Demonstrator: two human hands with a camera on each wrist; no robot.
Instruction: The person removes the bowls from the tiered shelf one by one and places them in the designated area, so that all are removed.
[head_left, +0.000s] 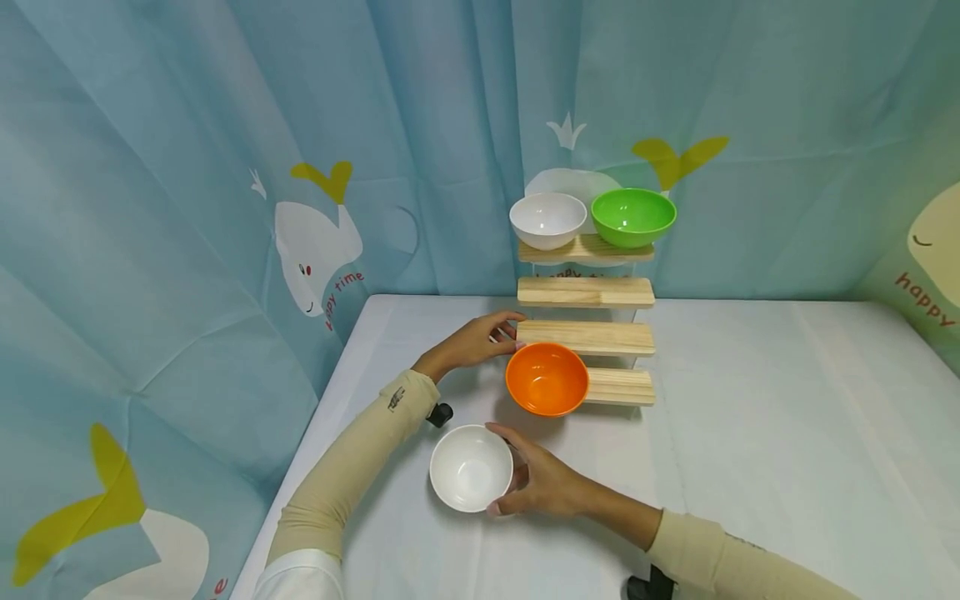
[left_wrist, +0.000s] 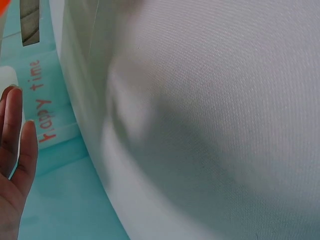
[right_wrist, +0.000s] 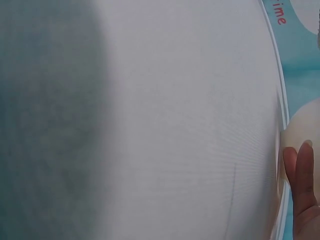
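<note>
My right hand point(head_left: 543, 479) grips a small white bowl point(head_left: 471, 468) at its right side, thumb near the front and a finger along the back rim. The bowl is upright, low over the white cloth. In the right wrist view, fingers point(right_wrist: 302, 172) lie against the pale bowl point(right_wrist: 307, 120). An orange bowl point(head_left: 547, 379) stands at the left end of the lowest step of a wooden rack point(head_left: 621, 337). My left hand point(head_left: 476, 340) is beside the rack's left edge, thumb tip right at the orange rim, fingertips at the plank behind. Straight fingers point(left_wrist: 27, 155) show in the left wrist view.
On the top step are a white bowl point(head_left: 548, 221) at left and a green bowl point(head_left: 633, 217) at right. The rack stands on a white-covered table point(head_left: 765, 433). A blue printed curtain point(head_left: 450, 150) hangs behind and along the left side.
</note>
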